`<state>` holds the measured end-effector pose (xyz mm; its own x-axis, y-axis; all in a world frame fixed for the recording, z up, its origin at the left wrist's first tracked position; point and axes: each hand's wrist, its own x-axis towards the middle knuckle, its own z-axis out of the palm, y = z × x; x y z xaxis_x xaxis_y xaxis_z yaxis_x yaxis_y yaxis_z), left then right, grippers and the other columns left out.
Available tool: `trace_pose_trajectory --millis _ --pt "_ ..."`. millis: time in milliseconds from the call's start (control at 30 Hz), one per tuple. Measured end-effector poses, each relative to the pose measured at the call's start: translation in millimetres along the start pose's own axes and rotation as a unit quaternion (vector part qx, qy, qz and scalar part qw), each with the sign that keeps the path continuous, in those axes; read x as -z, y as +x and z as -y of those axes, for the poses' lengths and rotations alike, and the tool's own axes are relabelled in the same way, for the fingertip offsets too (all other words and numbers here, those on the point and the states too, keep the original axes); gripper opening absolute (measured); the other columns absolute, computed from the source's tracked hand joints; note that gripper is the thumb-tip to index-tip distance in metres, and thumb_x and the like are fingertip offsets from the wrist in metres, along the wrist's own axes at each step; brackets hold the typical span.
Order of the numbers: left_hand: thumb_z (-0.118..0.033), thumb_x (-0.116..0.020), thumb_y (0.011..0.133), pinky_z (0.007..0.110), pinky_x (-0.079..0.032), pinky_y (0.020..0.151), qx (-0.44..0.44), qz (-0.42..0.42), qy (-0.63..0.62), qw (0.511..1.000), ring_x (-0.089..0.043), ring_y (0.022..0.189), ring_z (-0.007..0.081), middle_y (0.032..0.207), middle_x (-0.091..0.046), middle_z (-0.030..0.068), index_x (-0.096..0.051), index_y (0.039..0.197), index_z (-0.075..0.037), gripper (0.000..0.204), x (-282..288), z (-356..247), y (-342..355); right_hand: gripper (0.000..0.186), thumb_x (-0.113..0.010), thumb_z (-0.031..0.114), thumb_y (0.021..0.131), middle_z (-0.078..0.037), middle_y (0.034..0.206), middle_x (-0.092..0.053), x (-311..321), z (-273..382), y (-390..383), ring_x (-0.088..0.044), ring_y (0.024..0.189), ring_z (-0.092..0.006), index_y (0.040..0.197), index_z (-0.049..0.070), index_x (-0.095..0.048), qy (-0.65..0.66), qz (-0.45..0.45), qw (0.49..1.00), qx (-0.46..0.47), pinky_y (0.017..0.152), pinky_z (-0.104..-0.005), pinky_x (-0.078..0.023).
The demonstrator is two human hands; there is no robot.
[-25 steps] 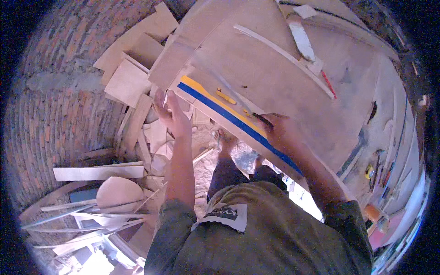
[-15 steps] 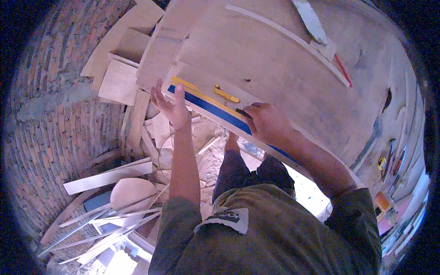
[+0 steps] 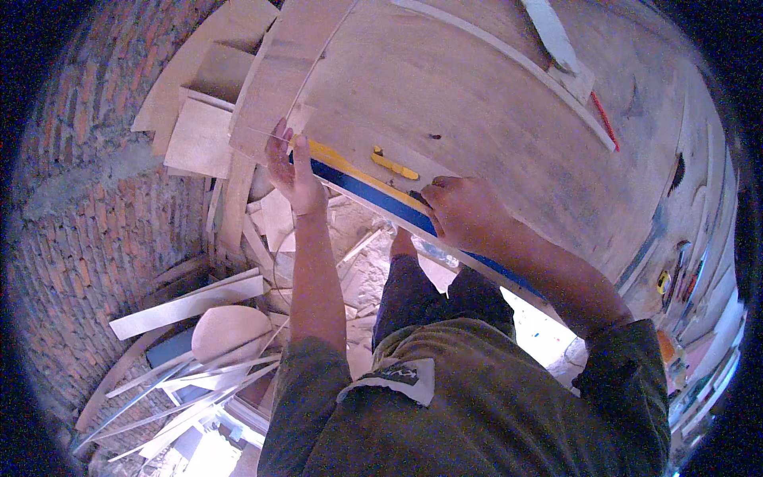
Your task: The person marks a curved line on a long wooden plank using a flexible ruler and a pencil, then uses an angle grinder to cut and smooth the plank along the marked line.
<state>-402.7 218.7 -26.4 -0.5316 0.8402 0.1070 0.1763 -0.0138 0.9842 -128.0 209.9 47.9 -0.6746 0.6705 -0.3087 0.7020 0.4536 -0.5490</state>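
A long strip with a blue face and a yellow top edge (image 3: 358, 185) runs along the near edge of a wide wooden board (image 3: 493, 119). At its left end is my left hand (image 3: 296, 175), thumb raised and fingers apart, close to the board's corner. My right hand (image 3: 465, 208) is closed at mid-strip on a small dark piece (image 3: 416, 196); most of it is hidden by the fingers, so its kind cannot be told. Just beyond the strip, a slim yellow tool (image 3: 395, 165) lies flat on the board.
A long pale batten (image 3: 509, 60), a white-edged piece (image 3: 552, 36) and a red pencil-like stick (image 3: 604, 122) lie on the far side. Wooden offcuts (image 3: 199, 135) lean by a brick wall (image 3: 95, 159). Loose strips (image 3: 191, 378) are heaped at lower left.
My left hand has shifted slightly left and away from me at the strip's end. My right hand has barely moved and keeps its grip. The view has shifted a little.
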Motion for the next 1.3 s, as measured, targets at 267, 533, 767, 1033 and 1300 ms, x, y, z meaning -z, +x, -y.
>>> trace_pose_trajectory --millis 267,533,767,1033,1300 --pt "-0.021 -0.079 0.086 0.044 -0.039 0.106 0.036 -0.151 -0.175 0.972 -0.045 0.123 0.0256 0.138 -0.045 0.0147 -0.035 0.152 -0.01 0.079 -17 15 -16 0.019 -0.065 0.012 0.085 -0.021 0.093 -0.068 3 -4 9 -0.068 0.09 -0.0398 0.099 0.0 -0.069 0.035 0.024 0.999 0.003 0.084 -0.0482 -0.056" --pt "-0.016 -0.081 0.086 0.037 -0.046 0.091 0.061 -0.193 -0.266 0.943 -0.053 0.104 0.02 0.115 -0.05 0.0092 -0.032 0.151 -0.012 0.081 -31 13 -19 0.019 -0.065 0.011 0.084 -0.02 0.093 -0.068 7 -3 15 -0.068 0.091 -0.0396 0.098 -0.001 -0.07 -0.032 0.065 0.997 0.013 0.085 -0.0485 -0.055" --pt "-0.017 -0.082 0.086 0.036 -0.047 0.091 0.079 -0.206 -0.223 0.949 -0.058 0.101 0.0194 0.114 -0.058 0.0122 -0.03 0.149 -0.003 0.083 -29 17 -18 0.019 -0.065 0.013 0.083 -0.021 0.092 -0.068 28 12 17 -0.067 0.09 -0.0403 0.096 0.0 -0.07 -0.029 0.056 0.998 0.026 0.084 -0.0487 -0.056" --pt "-0.017 -0.082 0.086 0.032 -0.049 0.085 0.09 -0.202 -0.202 0.954 -0.062 0.093 0.0166 0.105 -0.064 0.0109 -0.033 0.148 0.002 0.081 -28 7 -17 0.016 -0.063 0.011 0.082 -0.022 0.09 -0.067 15 10 19 -0.067 0.089 -0.0417 0.09 -0.001 -0.068 -0.036 0.06 0.997 0.013 0.084 -0.0493 -0.056" --pt "-0.017 -0.084 0.085 0.028 -0.049 0.078 0.107 -0.207 -0.183 0.955 -0.061 0.086 0.0135 0.098 -0.063 0.0061 -0.042 0.142 0.0 0.073 -24 17 -16 0.018 -0.063 0.013 0.082 -0.023 0.09 -0.068 7 13 30 -0.068 0.089 -0.0427 0.092 -0.001 -0.07 -0.021 0.091 0.995 -0.034 0.084 -0.052 -0.055"
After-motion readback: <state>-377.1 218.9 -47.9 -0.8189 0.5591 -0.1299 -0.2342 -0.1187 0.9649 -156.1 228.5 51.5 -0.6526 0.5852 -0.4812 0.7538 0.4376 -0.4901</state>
